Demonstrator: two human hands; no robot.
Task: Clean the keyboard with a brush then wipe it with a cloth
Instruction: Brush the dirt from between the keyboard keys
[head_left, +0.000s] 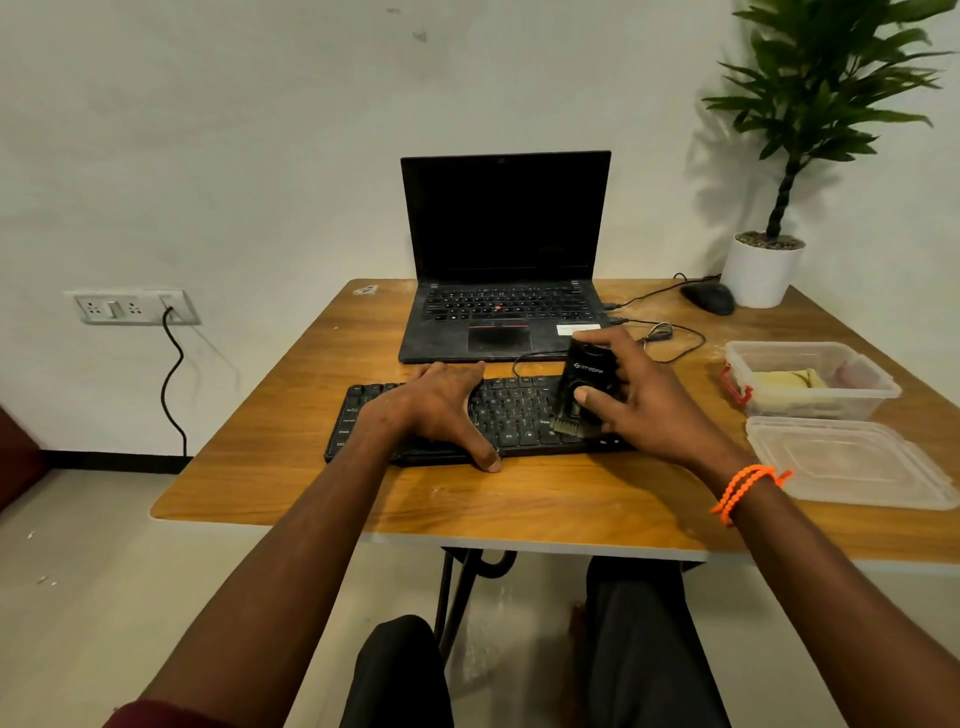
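A black keyboard (519, 415) lies on the wooden table (519, 499), in front of an open laptop. My left hand (441, 410) rests flat over the keyboard's left half, thumb hooked over its front edge. My right hand (644, 400) grips a black brush (587, 384) upright, with its bristles touching the keys on the keyboard's right side. A yellowish cloth (789, 384) lies folded inside a clear plastic box at the right.
The black laptop (504, 270) stands behind the keyboard. The clear box (878, 387) and its loose lid (852, 462) sit at the right edge. A mouse (709, 297), cables and a potted plant (761, 270) occupy the far right corner.
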